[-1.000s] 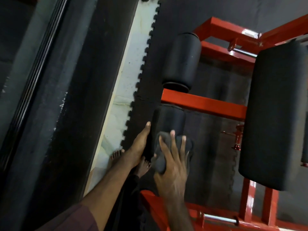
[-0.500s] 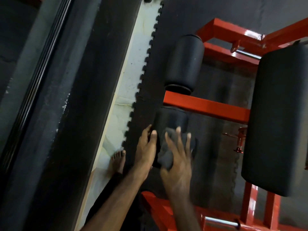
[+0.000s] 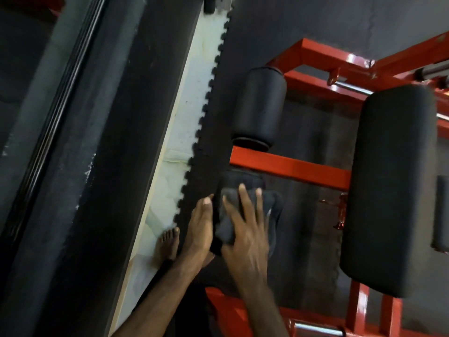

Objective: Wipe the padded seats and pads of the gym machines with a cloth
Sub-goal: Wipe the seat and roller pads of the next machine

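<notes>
Cloth point(image 3: 245, 215): dark and bunched, it lies over the near roller pad, under your right hand
Near roller pad point(image 3: 239, 180): black cylinder mounted just below the red crossbar; only its upper part shows above the cloth and your fingers
Right hand point(image 3: 245, 229): you press it flat on the cloth with the fingers straight and spread, fingertips pointing toward the crossbar; the hand is a little blurred
Left hand point(image 3: 200, 227): you rest it against the left side of the near roller pad, fingers straight and close together, touching the edge of the cloth; it holds nothing
Red crossbar point(image 3: 291, 166): runs between the two roller pads, from the rollers across to the large pad
Far roller pad point(image 3: 261, 105): black cylinder on the other side of the crossbar, bare, apart from both of your hands
Large pad point(image 3: 393, 188): long black cushion on the red frame, well to the right of the cloth, untouched
Foot point(image 3: 167, 244): your bare foot stands at the toothed edge of the black floor mat point(image 3: 255, 32), beside the pale strip of floor
</notes>
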